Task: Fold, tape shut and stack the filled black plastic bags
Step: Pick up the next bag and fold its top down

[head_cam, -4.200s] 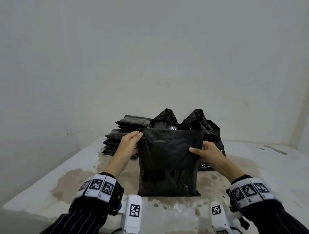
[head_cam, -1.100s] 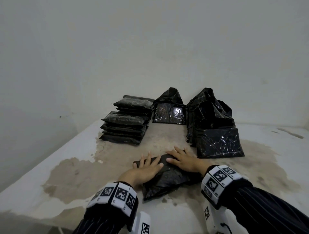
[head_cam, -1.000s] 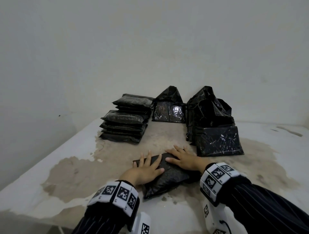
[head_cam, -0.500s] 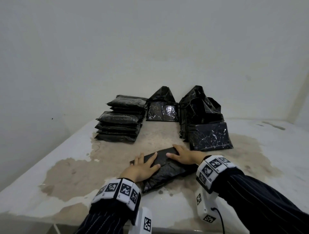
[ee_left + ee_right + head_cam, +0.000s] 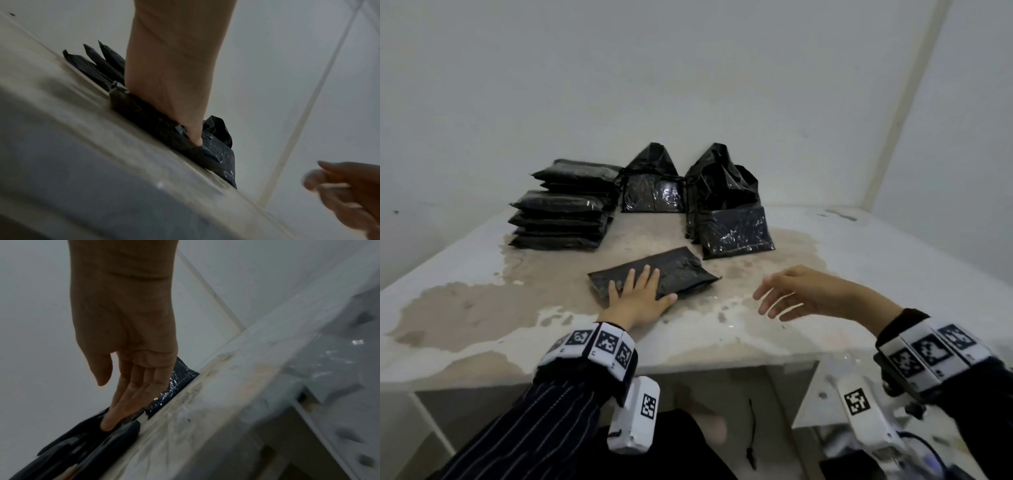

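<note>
A folded black bag (image 5: 674,272) lies flat near the middle of the stained table (image 5: 482,308). My left hand (image 5: 638,294) presses on its near left part with straight, spread fingers; in the left wrist view the left hand (image 5: 174,91) bears down on the bag (image 5: 144,112). My right hand (image 5: 791,294) hovers empty to the right of the bag, fingers loosely spread, above the table. In the right wrist view the right hand (image 5: 127,369) hangs relaxed and holds nothing. A stack of folded bags (image 5: 565,212) stands at the back left.
Unfolded filled black bags stand against the back wall: one in the middle (image 5: 654,185) and a group at the right (image 5: 729,212). The table's front edge (image 5: 688,370) is near my wrists. A wall corner (image 5: 907,102) rises at the right.
My right hand has lifted off the folded bag and drawn back to the right. The left hand stays pressed on it. The view has tilted down toward the table's front edge.
</note>
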